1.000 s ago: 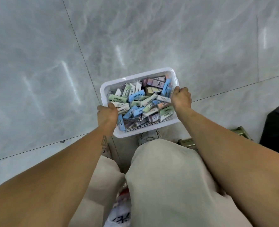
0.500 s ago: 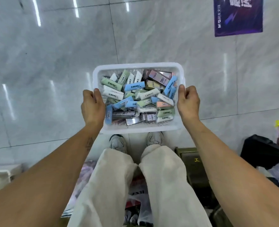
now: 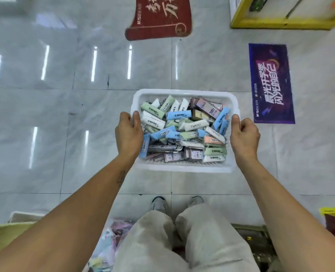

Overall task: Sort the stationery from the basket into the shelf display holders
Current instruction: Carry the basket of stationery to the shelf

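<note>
Two hands carry a white plastic basket (image 3: 184,169) of boxed stationery (image 3: 182,126) above the tiled floor: left hand (image 3: 128,132) and right hand (image 3: 244,134) curl round its side rims. Sorting seems unstarted; no shelf holders visible, so reaching them comes next.

Bright, even light from overhead; the glossy floor (image 3: 44,118) throws back rows of long white glare streaks, strongest on the left and above the basket (image 3: 184,169), which stands sharp enough that the print on its packs can be made out. Shadows are faint and soft, with only a slight darkening under the basket and between the legs (image 3: 182,242). The wide lens bends the tile lines and stretches the forearms toward the lower corners, where the bottom edges go soft and smeared
</note>
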